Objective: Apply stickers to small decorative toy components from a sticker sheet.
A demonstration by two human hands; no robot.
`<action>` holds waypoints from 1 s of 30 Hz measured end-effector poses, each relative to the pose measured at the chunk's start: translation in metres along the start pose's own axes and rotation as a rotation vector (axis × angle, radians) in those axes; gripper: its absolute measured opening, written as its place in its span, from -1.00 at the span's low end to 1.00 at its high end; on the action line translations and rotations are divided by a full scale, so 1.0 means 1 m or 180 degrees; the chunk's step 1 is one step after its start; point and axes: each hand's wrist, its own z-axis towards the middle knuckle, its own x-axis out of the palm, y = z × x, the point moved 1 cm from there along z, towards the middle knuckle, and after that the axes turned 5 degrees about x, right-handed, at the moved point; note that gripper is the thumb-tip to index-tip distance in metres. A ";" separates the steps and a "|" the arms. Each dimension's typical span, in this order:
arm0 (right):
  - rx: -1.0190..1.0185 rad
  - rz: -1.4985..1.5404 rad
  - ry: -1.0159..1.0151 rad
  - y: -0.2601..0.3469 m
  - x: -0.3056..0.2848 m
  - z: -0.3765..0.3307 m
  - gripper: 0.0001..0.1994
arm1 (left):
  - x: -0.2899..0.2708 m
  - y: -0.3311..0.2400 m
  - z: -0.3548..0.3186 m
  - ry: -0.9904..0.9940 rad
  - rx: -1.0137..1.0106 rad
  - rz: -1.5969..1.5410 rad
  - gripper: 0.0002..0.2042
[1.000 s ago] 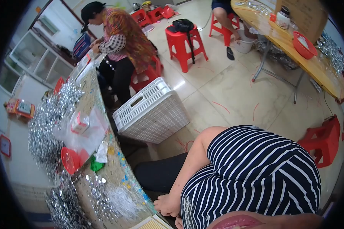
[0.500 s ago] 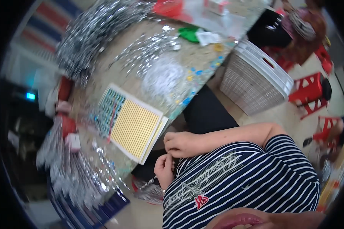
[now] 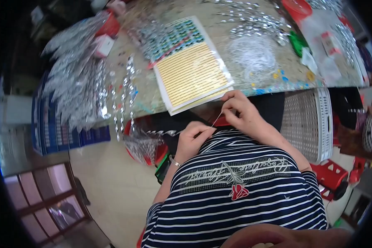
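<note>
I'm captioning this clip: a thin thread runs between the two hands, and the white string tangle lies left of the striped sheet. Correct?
One slip: the head view shows the white string tangle right of the striped sheet. A thin thread does run between left hand and right hand.

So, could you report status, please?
Left grip and right grip holding thin white thread, straight between them. Yellow-striped sheet on tabletop just beyond.

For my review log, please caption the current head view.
Left hand and right hand hold a thin thread near a worktable bearing a striped sheet.
</note>
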 end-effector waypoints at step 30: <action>0.1202 0.0635 0.0899 0.023 -0.006 0.070 -0.89 | -0.243 0.023 0.086 -0.1949 -0.0226 0.2949 -0.74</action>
